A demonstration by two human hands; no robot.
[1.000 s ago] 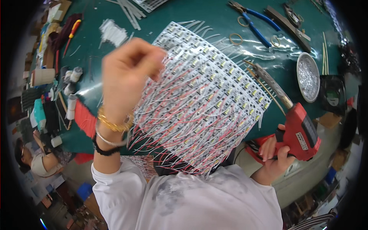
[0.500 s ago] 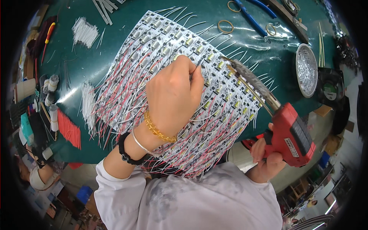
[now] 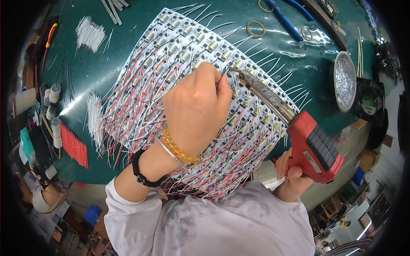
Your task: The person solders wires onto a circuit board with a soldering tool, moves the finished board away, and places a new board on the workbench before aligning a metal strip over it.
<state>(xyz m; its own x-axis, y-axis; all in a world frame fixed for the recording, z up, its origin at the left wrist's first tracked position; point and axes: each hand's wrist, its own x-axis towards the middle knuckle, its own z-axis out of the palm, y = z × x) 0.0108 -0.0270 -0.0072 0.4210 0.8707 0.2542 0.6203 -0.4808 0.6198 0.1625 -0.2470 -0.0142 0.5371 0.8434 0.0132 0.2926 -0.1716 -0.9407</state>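
My left hand (image 3: 194,106) is closed in a pinch over the upper middle of a panel of white circuit boards (image 3: 168,26). A thin dark wire (image 3: 224,71) shows at its fingertips; the rest of it is hidden by the hand. In my right hand (image 3: 294,177) is a red soldering gun (image 3: 316,147), gripped by its handle. Its metal tip reaches the boards just right of my left fingertips; whether it touches a joint I cannot tell. Rows of red, white and black wires (image 3: 141,91) stick out from the boards, which carry small yellowish-green and silvery parts.
The panel lies on a green table mat (image 3: 132,42). White wire pieces (image 3: 89,34) and red wire pieces (image 3: 73,145) lie left, near a screwdriver (image 3: 51,36). Right stand a metal bowl (image 3: 345,81) and a black fan (image 3: 369,102). Blue-handled pliers (image 3: 286,21) lie at the back.
The soldering gun has moved left, its tip now close beside my left fingertips. My left hand stays over nearly the same spot on the panel, still pinching.
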